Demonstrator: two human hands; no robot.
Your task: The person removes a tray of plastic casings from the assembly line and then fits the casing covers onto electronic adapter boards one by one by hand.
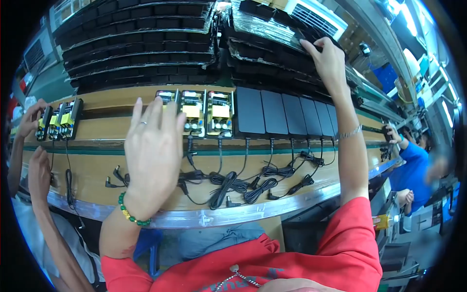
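Note:
My left hand (pixel 154 148) is open, fingers stretched out over the left part of the row, and covers part of an open adapter with a yellow-cored circuit board (pixel 167 95). Beside it stand two more such open adapters, one with its board showing (pixel 192 109) and another (pixel 220 113) to its right. Closed black power adapters (pixel 250 112) continue the row, their cables (pixel 227 187) bundled in front. Up at the right, my right hand (pixel 330 61) reaches to the stacked trays (pixel 272 36) of black parts. Its thumb and forefinger are apart; the other fingertips are partly hidden.
Tall stacks of trays with black parts (pixel 141 48) rise behind the bench (pixel 121 129). At the left, another person's hands (pixel 33 117) are near open adapters (pixel 61 119). A person in blue (pixel 411 168) works at the right. A plastic-covered edge (pixel 204 218) runs along the front.

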